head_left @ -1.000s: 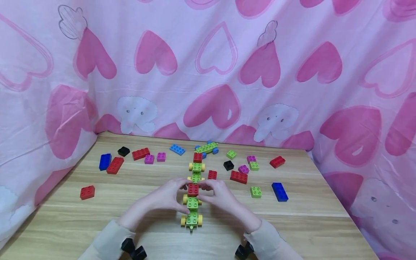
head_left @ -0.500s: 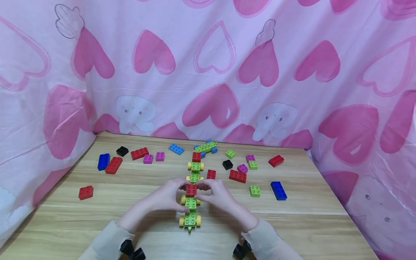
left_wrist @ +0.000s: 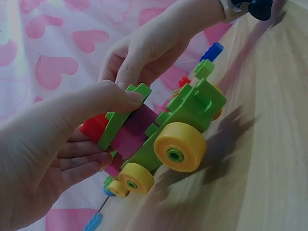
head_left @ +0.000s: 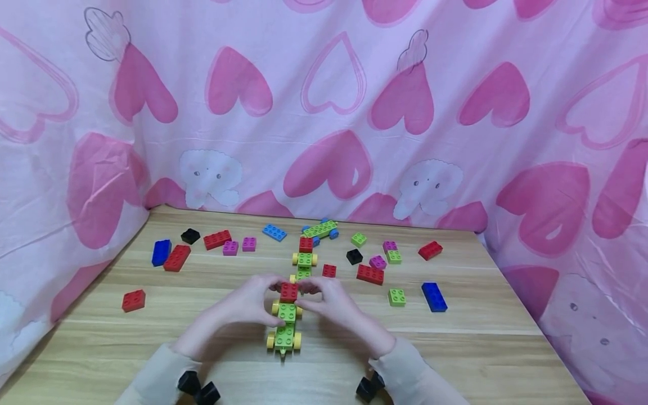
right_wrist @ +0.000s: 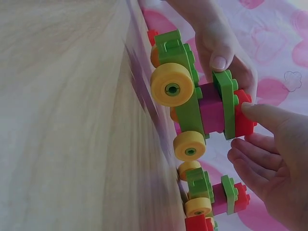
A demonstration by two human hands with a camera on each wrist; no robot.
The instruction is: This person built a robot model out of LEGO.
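The near vehicle [head_left: 287, 312] is sitting low in the centre of the head view, and it looks fully stacked: a magenta brick [left_wrist: 135, 131] is standing on its yellow-wheeled base, a green plate [right_wrist: 225, 103] is covering that, and a red brick [head_left: 289, 292] is topping it. The left hand [head_left: 250, 302] is pinching this build, thumb on the plate's end; the right hand [head_left: 334, 302] is grasping it from the other side — thumb against the red brick. Whether the wheels are touching the table [head_left: 455, 360] is hard to tell.

A second vehicle [head_left: 305, 260], just above in the frame, is showing the same stack, so two builds appear done. At upper centre, a blue-wheeled base [head_left: 321, 229] is bearing no stack that shows.

Loose pieces are lying unjoined: a dark blue brick [head_left: 161, 252] on the left, a black brick [head_left: 354, 256] and a long blue brick [head_left: 434, 297] on the right. Crowding the hands most — the second vehicle, and a small red brick [head_left: 329, 271] just above the right hand.
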